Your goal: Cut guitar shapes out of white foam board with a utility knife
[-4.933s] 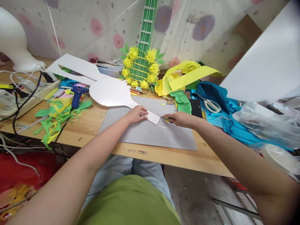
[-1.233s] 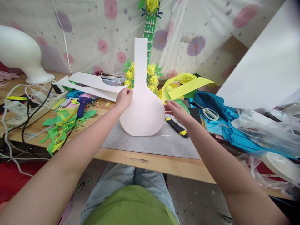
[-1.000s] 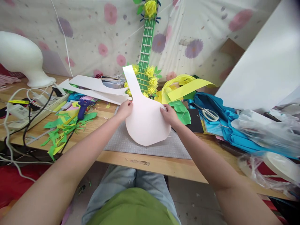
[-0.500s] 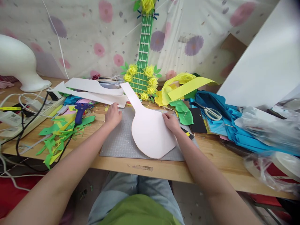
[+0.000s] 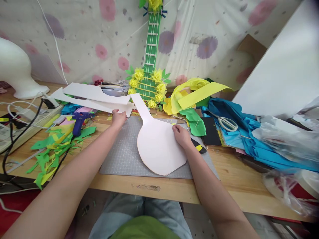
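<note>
A white guitar-shaped board [image 5: 159,146] lies over a grey cutting mat [image 5: 116,152], its narrow neck pointing away from me. My right hand [image 5: 181,135] grips its upper right edge, thumb on top and the other fingers mostly hidden. My left hand [image 5: 119,118] is at the near edge of a white board offcut [image 5: 99,105], thumb and forefinger apart; the remaining fingers are hard to see. Another white offcut [image 5: 87,90] overlaps that one. A black and yellow tool [image 5: 199,146], partly covered by my right arm, rests at the mat's right side.
A green guitar model [image 5: 151,59] with yellow paper flowers leans against the back curtain. On the left are a blue glue gun [image 5: 79,123], green paper scraps [image 5: 46,157] and a power strip [image 5: 27,127]. White-handled scissors [image 5: 228,124] and blue paper [image 5: 259,151] lie right.
My left hand has moved slightly forward to the offcut's edge. The guitar-shaped board has turned a little under my right hand, which keeps its grip. The view has shifted slightly.
</note>
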The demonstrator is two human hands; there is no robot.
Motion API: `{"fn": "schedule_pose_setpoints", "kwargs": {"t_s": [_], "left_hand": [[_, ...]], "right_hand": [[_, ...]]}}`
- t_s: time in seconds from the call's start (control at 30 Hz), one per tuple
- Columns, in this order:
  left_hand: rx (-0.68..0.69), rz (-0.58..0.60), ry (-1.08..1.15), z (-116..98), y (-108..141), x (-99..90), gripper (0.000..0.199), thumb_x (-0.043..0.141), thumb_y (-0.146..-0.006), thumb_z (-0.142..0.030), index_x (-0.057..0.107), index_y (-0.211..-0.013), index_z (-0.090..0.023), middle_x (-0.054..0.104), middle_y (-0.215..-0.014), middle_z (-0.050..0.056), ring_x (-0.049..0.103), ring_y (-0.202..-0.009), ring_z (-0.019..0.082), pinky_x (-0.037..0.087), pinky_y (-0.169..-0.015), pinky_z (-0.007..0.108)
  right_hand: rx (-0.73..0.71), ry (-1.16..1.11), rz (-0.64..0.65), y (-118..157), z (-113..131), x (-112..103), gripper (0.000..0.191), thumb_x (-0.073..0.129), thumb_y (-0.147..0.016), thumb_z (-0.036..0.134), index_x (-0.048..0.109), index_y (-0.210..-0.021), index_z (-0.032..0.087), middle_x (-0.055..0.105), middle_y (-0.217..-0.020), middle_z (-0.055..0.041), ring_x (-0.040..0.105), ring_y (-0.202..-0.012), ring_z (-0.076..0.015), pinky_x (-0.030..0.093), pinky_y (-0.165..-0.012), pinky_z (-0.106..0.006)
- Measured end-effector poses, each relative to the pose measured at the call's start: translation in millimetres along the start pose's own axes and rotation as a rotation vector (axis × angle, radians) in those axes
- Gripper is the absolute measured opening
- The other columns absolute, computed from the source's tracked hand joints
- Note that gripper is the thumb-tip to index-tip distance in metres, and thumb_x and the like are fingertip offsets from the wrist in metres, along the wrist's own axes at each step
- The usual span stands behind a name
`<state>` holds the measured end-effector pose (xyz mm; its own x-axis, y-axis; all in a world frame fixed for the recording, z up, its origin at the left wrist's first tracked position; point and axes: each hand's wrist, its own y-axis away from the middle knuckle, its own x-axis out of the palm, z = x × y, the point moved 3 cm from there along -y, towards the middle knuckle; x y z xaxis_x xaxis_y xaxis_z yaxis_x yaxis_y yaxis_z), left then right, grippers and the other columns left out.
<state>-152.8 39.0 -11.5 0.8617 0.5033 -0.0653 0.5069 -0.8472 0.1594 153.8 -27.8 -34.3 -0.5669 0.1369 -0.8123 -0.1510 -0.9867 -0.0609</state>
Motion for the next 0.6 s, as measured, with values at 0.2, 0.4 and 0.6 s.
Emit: {"fn": "schedule_pose_setpoints", "kwargs": {"t_s": [0.2, 0.4, 0.6], "left_hand": [[-0.291, 0.045, 0.317, -17.3, -23.0, 11.8, 0.018, 0.050, -0.084, -0.020, 0.053, -0.102, -0.018, 0.055, -0.097, 0.009, 0.061, -0.084, 0.014, 0.051, -0.069, 0.023], [-0.363, 0.080, 0.430, -21.1, -37.8, 16.6, 0.016, 0.045, -0.088, -0.023, 0.054, -0.101, -0.019, 0.056, -0.086, 0.005, 0.059, -0.075, 0.011, 0.052, -0.070, 0.020], [-0.389, 0.042, 0.384, -20.1, -48.5, 22.9, 0.020, 0.050, -0.086, -0.026, 0.053, -0.105, -0.020, 0.055, -0.088, 0.006, 0.060, -0.077, 0.013, 0.053, -0.066, 0.022]], "right_hand": [[-0.003, -0.161, -0.008, 0.9, -9.3, -4.2, 0.038, 0.038, -0.085, 0.030, 0.062, -0.110, 0.018, 0.063, -0.113, -0.0081, 0.055, -0.106, -0.0235, 0.040, -0.091, -0.036], [0.087, -0.562, 0.073, 2.2, -14.8, -6.8, 0.030, 0.048, -0.076, 0.032, 0.065, -0.097, 0.019, 0.067, -0.102, -0.0048, 0.059, -0.097, -0.0220, 0.044, -0.088, -0.039], [0.194, -1.139, 0.283, 7.1, -16.1, -24.1, 0.041, 0.066, -0.061, 0.029, 0.061, -0.101, 0.020, 0.069, -0.087, -0.0047, 0.065, -0.077, -0.0220, 0.052, -0.072, -0.038]]}}
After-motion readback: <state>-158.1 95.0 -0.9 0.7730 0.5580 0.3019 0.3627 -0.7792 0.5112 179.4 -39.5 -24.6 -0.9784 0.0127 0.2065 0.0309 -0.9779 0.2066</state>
